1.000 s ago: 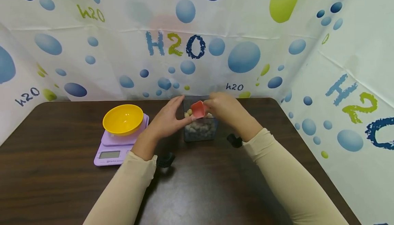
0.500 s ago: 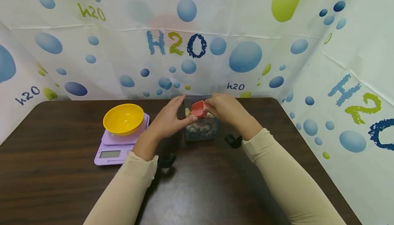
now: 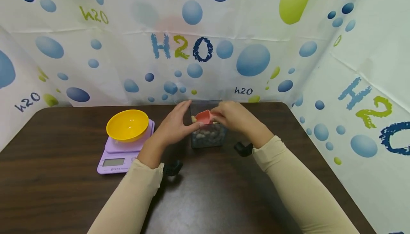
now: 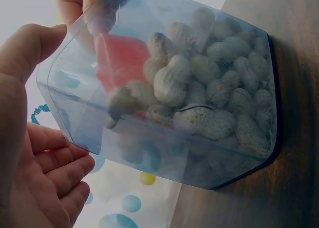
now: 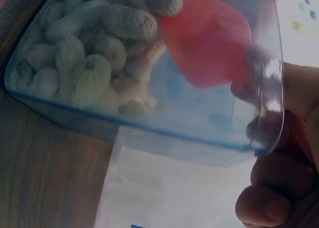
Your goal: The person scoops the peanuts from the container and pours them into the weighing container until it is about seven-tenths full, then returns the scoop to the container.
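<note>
A clear, bluish plastic container (image 3: 205, 104) stands near the table's back edge, partly filled with unshelled peanuts (image 4: 172, 81). My right hand (image 3: 235, 117) reaches over its right rim and grips the handle of a red scoop (image 3: 203, 117). The scoop's bowl is inside the container, its mouth toward the left, right against the peanuts in both wrist views. My left hand (image 3: 173, 124) touches the container's left side with extended fingers, its thumb lying along the near rim. The right fingers partly hide the scoop's handle.
Left of the container, a yellow bowl (image 3: 127, 125) sits on a lilac kitchen scale (image 3: 110, 152) with a small display. A printed white curtain (image 3: 128, 56) hangs behind the dark wooden table (image 3: 205, 195) and along its right side.
The scoop has tipped and dropped lower into the container, its mouth turning more to the left. My right hand has lowered slightly with it. My left hand stays in place.
</note>
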Tool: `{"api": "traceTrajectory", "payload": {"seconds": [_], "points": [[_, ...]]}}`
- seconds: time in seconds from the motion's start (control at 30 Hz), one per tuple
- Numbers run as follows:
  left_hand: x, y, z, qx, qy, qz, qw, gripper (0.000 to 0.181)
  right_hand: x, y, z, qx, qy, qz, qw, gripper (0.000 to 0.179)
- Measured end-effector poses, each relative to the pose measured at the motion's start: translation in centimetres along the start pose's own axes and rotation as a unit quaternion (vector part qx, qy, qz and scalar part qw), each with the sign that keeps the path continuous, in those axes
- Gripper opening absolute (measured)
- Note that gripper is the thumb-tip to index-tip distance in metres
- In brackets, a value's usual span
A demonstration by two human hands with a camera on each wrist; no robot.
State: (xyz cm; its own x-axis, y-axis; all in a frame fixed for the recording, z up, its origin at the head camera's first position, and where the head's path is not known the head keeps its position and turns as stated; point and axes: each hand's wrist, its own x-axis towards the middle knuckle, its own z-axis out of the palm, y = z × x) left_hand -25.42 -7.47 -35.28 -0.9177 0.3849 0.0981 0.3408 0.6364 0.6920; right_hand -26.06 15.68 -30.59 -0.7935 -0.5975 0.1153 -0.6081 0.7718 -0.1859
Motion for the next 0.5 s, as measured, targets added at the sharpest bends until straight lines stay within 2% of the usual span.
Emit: {"api": "traceTrajectory", "payload": {"seconds": [0.07, 0.17, 0.33, 0.5], "points": [[-0.03, -0.03, 0.06, -0.004, 0.0, 0.001, 1.0, 0.092, -0.11, 0.39, 0.07, 0.018, 0.0, -0.001, 0.9998, 0.025], [-0.07, -0.01, 0.2, -0.004, 0.003, 0.004, 1.0, 0.093, -0.15, 0.71, 0.24, 0.029, 0.023, 0.006, 0.9993, 0.027], [-0.11, -0.03, 0.34, -0.011, 0.005, 0.01, 0.9999, 0.093, 0.49, 0.5, 0.87, 0.004, 0.057, -0.014, 0.9983, 0.027], [-0.11, -0.01, 0.35, -0.014, 0.0, 0.005, 0.9999, 0.094, 0.64, 0.65, 0.97, 0.025, 0.051, -0.015, 0.9982, 0.025]]}}
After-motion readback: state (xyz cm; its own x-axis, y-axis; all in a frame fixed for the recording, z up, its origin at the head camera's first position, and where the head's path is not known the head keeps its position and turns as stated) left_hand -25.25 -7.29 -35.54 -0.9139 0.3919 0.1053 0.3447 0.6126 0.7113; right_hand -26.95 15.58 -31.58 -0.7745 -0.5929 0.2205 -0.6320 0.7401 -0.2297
